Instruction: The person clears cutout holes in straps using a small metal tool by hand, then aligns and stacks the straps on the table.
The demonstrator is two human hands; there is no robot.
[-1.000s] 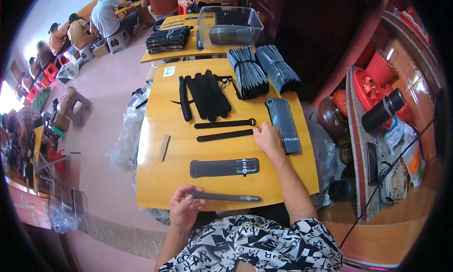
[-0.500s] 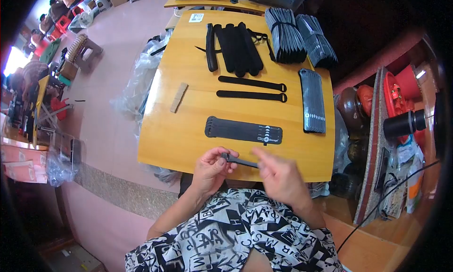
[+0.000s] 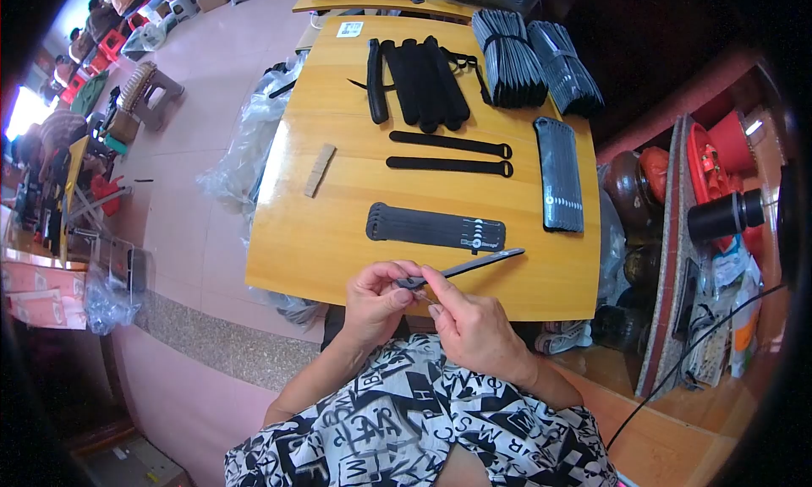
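Observation:
Close to the table's near edge, my left hand (image 3: 376,305) pinches one end of a dark strap (image 3: 486,261). My right hand (image 3: 480,328) is closed beside it, its index finger pressing on the strap near the left fingertips. The strap's free end points up and right over the table. What lies between the right thumb and fingers is partly hidden. Just beyond my hands is a flat stack of dark grey straps (image 3: 427,225) with white print. Farther off, two black straps with end loops, one (image 3: 448,143) above the other (image 3: 448,164), lie side by side.
A shiny plastic-wrapped pack (image 3: 559,174) lies on the table's (image 3: 288,259) right. Behind are black strap bundles (image 3: 423,85) and banded grey packs (image 3: 512,60). A small beige strip (image 3: 320,170) lies left. A cluttered shelf (image 3: 664,259) stands right; plastic bags (image 3: 249,140) hang left.
My right hand has moved left to meet my left hand at the strap. The strap's free end has swung upward and now shows beyond the right hand. The view has shifted slightly.

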